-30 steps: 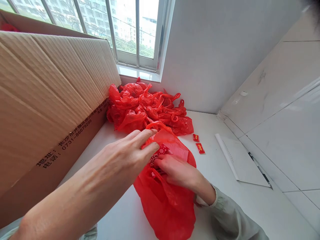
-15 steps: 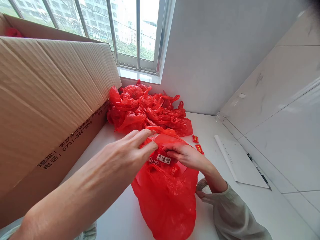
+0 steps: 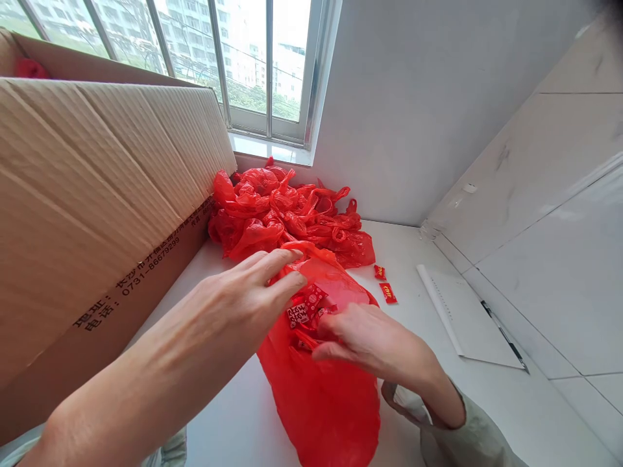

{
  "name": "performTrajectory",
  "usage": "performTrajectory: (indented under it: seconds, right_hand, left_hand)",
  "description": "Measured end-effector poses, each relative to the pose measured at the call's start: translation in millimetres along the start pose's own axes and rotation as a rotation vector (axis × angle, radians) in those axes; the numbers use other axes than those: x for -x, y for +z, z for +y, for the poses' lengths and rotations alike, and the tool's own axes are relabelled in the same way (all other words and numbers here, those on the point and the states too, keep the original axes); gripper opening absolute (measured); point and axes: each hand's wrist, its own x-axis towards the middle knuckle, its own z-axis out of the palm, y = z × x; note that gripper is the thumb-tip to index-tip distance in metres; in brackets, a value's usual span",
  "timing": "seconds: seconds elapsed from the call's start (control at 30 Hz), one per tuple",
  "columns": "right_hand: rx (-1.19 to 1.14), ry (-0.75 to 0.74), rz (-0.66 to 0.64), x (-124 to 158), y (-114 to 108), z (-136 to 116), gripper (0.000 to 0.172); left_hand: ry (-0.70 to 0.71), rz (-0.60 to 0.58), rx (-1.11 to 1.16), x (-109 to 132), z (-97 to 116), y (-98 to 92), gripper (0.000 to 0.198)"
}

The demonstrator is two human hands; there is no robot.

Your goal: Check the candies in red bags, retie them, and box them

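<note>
A red plastic bag lies on the white table in front of me with its mouth spread. My left hand grips the bag's far left rim with its fingertips, thumb a little lower. Reaching into the mouth is my right hand, thumb and fingers apart over the contents; its fingertips are partly hidden. Between the hands, inside the bag, are small red wrapped packets, some with white print. Two small red packets with yellow lettering rest on the table just right of the bag.
A heap of red plastic bags sits behind, against the wall below the barred window. At left stands a large open cardboard box. Paper and a black pen lie on the right of the table.
My right hand has moved down and nearer to me within the bag's mouth, leaving more packets in sight. A white-labelled packet seen under its fingers is now covered. My left hand stays put.
</note>
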Motion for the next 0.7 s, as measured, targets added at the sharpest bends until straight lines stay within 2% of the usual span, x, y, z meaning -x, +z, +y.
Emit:
performTrajectory:
  seconds: [0.1,0.13,0.23,0.3,0.37,0.43,0.5,0.53,0.6,0.67,0.7]
  right_hand:
    - [0.150,-0.036,-0.076,8,10,-3,0.016]
    - [0.170,-0.070,-0.071,10,11,-3,0.012]
    - [0.092,-0.172,0.010,18,-4,0,0.021]
    - [-0.042,-0.182,0.177,25,-23,6,0.021]
    - [-0.170,-0.111,0.513,35,-43,18,0.016]
    - [-0.278,-0.009,0.911,44,-59,36,0.010]
    - [-0.411,0.061,1.212,51,-68,56,0.011]
    - [-0.501,0.073,1.296,52,-70,65,0.010]
    - [-0.705,0.083,1.361,51,-72,80,0.004]
    - [-0.837,0.117,1.292,46,-72,89,0.005]
    - [-0.851,0.138,1.224,43,-72,90,0.008]
  left_hand:
    - [0.020,-0.015,-0.046,-3,0,-3.1,0.041]
    - [0.008,0.017,-0.055,-4,0,-4.5,0.036]
    - [-0.079,0.153,-0.072,-8,0,-8.8,0.022]
    - [-0.153,0.246,-0.076,-10,-1,-12.2,0.019]
    - [-0.214,0.329,-0.097,-11,-2,-16.7,0.021]
    - [-0.285,0.383,-0.130,-10,-3,-21.8,0.020]
    - [-0.350,0.430,-0.161,-9,-2,-26.3,0.020]
    - [-0.376,0.462,-0.175,-8,-2,-27.9,0.021]
    - [-0.409,0.544,-0.188,-8,0,-29.3,0.025]
    - [-0.446,0.585,-0.153,-8,-1,-28.2,0.030]
    - [-0.454,0.555,-0.111,-9,-3,-27.0,0.035]
